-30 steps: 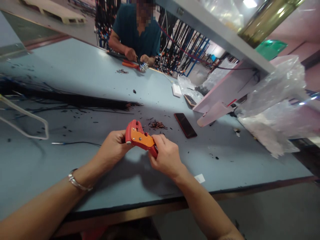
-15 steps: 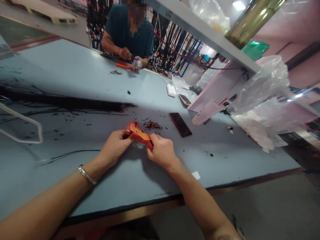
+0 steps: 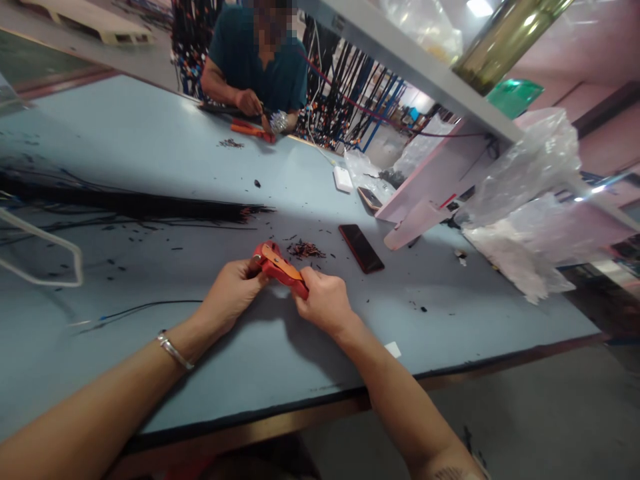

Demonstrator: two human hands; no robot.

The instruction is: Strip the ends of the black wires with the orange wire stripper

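Note:
My right hand [image 3: 324,297] is wrapped round the handles of a red and orange hand tool [image 3: 281,268]. At the tool's head, the fingers of my left hand [image 3: 233,288] are pressed together. A thin black wire [image 3: 145,305] runs from the left into my left hand; its end at the tool is hidden. Just beyond the tool lies a pile of small dark and copper-coloured scraps [image 3: 305,250]. A thick bundle of black wires [image 3: 175,205] stretches across the left of the table.
A dark phone [image 3: 361,248] lies right of the scraps. Behind it are a white box [image 3: 343,179] and plastic bags [image 3: 520,180] by a shelf. Across the table [image 3: 260,360], a person [image 3: 255,67] handles a wire bundle beside an orange-red tool [image 3: 250,129].
The handles of the tool in my right hand have come closer together. Across the table, the person's hand has shifted slightly at the wire bundle.

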